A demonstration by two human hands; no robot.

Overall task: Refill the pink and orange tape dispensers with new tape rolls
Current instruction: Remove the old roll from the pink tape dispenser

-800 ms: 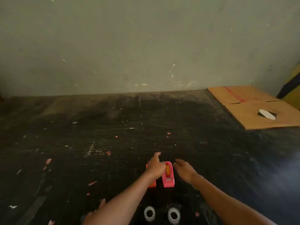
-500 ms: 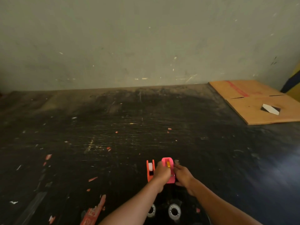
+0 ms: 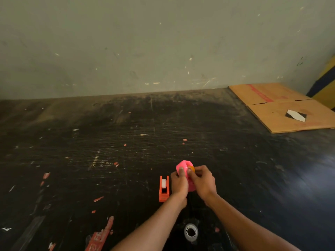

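Note:
Both hands hold the pink tape dispenser (image 3: 183, 166), lifted and tilted above the dark table. My left hand (image 3: 179, 184) grips its left side. My right hand (image 3: 204, 182) pinches the small orange roll or core (image 3: 191, 168) at the dispenser's right side. The orange tape dispenser (image 3: 164, 189) stands on the table just left of my left hand, with a white roll inside. A clear tape roll (image 3: 190, 231) lies flat near the front edge between my forearms; a second roll seen earlier is hidden by my left arm.
A flattened cardboard sheet (image 3: 282, 107) with a black and white label lies at the back right. A greenish wall (image 3: 163, 42) closes the far side of the scratched dark table (image 3: 108, 151). Orange tape scraps (image 3: 101, 234) litter the front left.
Both hands closed around the pink dispenser and raised it off the table, tilting it. The orange dispenser stayed in place. The camera view shifted slightly downward.

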